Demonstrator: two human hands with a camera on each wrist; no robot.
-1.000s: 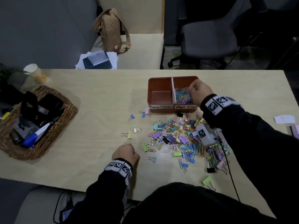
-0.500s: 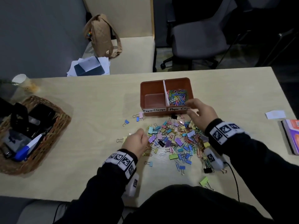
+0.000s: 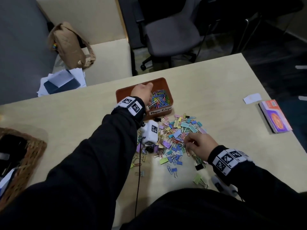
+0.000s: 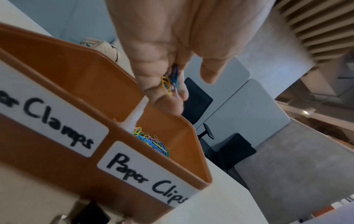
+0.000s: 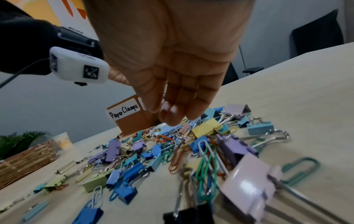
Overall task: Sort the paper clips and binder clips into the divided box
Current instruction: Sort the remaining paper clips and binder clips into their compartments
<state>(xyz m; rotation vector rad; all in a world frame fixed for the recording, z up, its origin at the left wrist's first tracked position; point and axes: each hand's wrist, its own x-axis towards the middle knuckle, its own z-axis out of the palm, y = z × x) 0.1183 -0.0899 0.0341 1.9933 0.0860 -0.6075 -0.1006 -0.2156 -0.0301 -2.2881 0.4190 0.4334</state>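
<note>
Left hand [image 3: 142, 94] has reached over the box [image 3: 163, 83], beside the basket [image 3: 33, 150].

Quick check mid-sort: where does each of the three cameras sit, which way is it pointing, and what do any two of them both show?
Head: worn high, looks down at the table; both black sleeves and both hands show.
Left wrist: sits low by the divided box, looks up along the left hand, which pinches paper clips.
Right wrist: sits low over the clip pile, looks along the right hand toward the box.
Shared: all three show the box; both wrist views read "Paper Clamps".
</note>
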